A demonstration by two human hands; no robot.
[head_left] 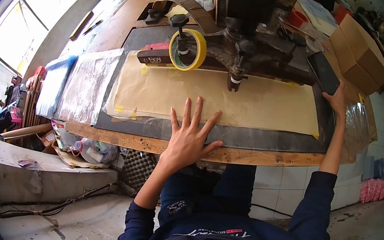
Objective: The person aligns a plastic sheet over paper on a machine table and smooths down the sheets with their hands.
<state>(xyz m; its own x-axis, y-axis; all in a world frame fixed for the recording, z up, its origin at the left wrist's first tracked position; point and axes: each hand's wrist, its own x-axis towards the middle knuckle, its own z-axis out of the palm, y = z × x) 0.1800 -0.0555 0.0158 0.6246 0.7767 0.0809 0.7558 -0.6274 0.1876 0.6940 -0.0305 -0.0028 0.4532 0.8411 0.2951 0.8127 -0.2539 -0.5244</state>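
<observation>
A person's left hand [187, 141] spreads wide over the near edge of a long tan sheet [262, 105], while the right hand [336, 98] is at a dark flat slab [323, 73].
The left hand is palm down, its fingers fanned apart and nothing in its grasp; the fingertips lie over the sheet, and the thumb points right over the near margin of a black board [267, 140]. The right hand's fingers are at the slab's lower corner; whether they grip it or only touch it, I cannot tell. The sheet lies lengthwise on the board, at the wooden table edge [274, 158]. Along its far side runs a dark metal bar [276, 73], with a yellow tape roll [201, 53] at the bar's left part.
</observation>
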